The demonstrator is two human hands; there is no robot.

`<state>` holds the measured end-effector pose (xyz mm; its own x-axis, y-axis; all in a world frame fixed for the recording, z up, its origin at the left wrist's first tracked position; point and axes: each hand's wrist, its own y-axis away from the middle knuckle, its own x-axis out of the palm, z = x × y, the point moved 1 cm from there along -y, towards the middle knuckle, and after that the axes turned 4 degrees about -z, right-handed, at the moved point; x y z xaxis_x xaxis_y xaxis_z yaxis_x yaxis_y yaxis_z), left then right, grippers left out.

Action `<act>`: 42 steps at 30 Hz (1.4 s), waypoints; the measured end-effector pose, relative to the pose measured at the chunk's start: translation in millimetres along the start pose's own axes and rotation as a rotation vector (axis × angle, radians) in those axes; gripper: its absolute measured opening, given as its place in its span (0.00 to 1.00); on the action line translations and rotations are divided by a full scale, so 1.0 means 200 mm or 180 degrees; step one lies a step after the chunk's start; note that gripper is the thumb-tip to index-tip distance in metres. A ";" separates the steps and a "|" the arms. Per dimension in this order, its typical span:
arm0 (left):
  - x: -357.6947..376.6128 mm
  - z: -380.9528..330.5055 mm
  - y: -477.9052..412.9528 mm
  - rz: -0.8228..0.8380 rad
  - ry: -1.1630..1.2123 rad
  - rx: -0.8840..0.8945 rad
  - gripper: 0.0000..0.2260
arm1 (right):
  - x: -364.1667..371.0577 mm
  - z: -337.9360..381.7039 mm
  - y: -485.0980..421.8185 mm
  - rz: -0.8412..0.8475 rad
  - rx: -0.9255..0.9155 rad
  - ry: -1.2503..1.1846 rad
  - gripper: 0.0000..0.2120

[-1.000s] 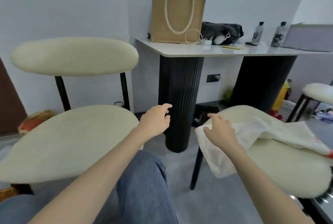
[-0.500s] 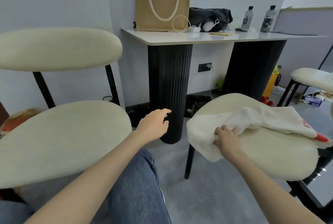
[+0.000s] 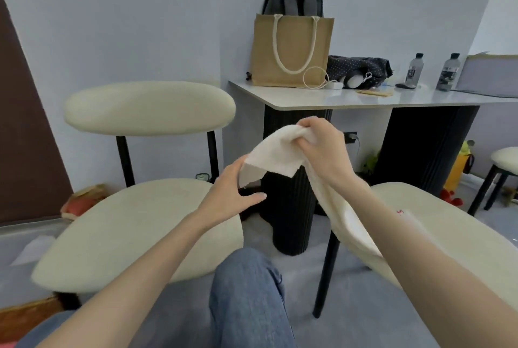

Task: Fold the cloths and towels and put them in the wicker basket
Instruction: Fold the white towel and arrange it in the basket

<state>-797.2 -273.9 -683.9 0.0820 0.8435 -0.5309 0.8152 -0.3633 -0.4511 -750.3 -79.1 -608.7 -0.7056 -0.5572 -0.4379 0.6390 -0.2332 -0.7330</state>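
1. Gripping a bunched edge of the white towel (image 3: 280, 157), the right hand (image 3: 322, 151) is raised in front of the person. Its fingers curl tight round the gathered cloth.
2. From that grip the towel runs two ways. A short flap falls down and to the left, ending in a corner. A long tail drops below the right wrist, passes under the forearm and lies on the seat of the right chair (image 3: 454, 224).
3. The left hand (image 3: 229, 196) sits below and left of the grip, at the flap's corner. Its fingers are straight and go behind the cloth, which hides their tips. The thumb is spread beneath the corner, apart from it — nothing is pinched.
4. A small red mark (image 3: 400, 211) shows to the lower right of the grip, beside the right forearm; it is too blurred to tell whether it is on cloth or seat.
5. Left of the grip, past the left hand, stands the left chair (image 3: 126, 230) — cream seat and cream backrest on black posts.
6. Directly behind the grip rises a black fluted table leg (image 3: 288, 216) under a pale table (image 3: 420, 98).
7. Above the grip, on that top, stands a jute bag (image 3: 291, 50) with rope handles, and a dark backpack (image 3: 293, 0) is behind it. Up and to the right are a dotted dark pouch (image 3: 358, 67) and two bottles (image 3: 413, 70).
8. Below both hands is a knee in blue jeans (image 3: 246, 297).
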 end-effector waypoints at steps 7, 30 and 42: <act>-0.59 -0.13 -0.01 -0.1553 0.0815 -0.0028 0.02 | 0.16 0.61 -0.23 0.0047 -0.0358 -0.1318 0.12; -1.00 0.87 0.48 -0.1576 0.0575 -0.2647 0.14 | 1.48 0.57 0.27 0.2769 0.1510 -0.1897 0.23; -0.74 1.07 0.44 -0.0946 -0.2538 -0.1905 0.22 | 1.34 0.31 0.52 0.3260 -0.1248 0.0739 0.19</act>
<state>-861.0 -514.7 -799.4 -0.3939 0.2813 -0.8750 0.9096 0.2559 -0.3272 -853.7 -302.8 -770.1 0.0314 -0.1706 -0.9848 0.8391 0.5398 -0.0667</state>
